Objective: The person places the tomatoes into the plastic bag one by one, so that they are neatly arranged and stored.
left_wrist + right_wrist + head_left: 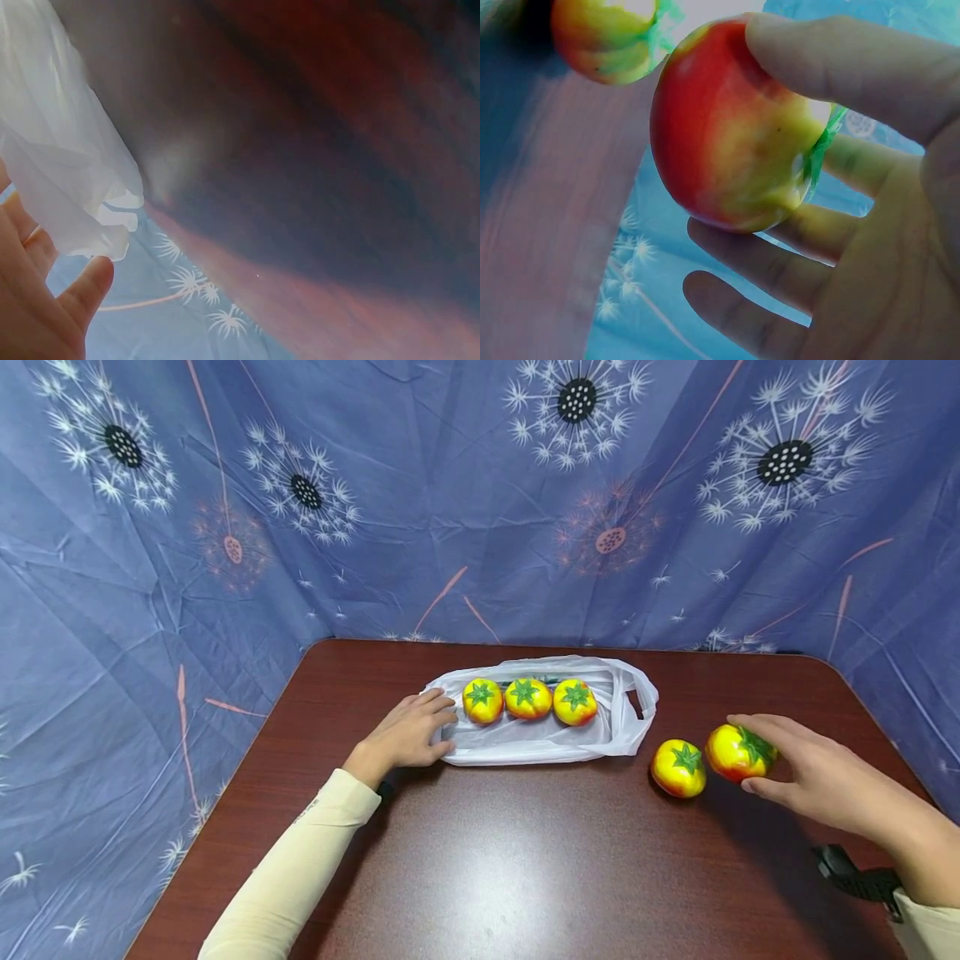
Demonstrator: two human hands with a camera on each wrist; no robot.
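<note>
A white plastic bag (pixel 517 753) lies on the table with three yellow-and-red tomatoes in a row on it: a left one (pixel 482 701), a middle one (pixel 528 698) and a right one (pixel 575 702). My left hand (pixel 408 727) rests at the bag's left end, fingers loosely spread; in the left wrist view its thumb (pixel 88 289) touches the bag's edge (pixel 67 150). On the right, my right hand (pixel 813 768) grips a tomato (pixel 737 753) between thumb and fingers. The right wrist view shows this tomato's red side (pixel 712 135). Another tomato (pixel 678 768) sits just left of it.
The dark brown table (pixel 480 860) has its far edge against a blue curtain (pixel 450 510) with dandelion prints. The bag's handle loop (pixel 641 706) reaches right, close to the loose tomato. A black strap (pixel 855 872) is on the right wrist.
</note>
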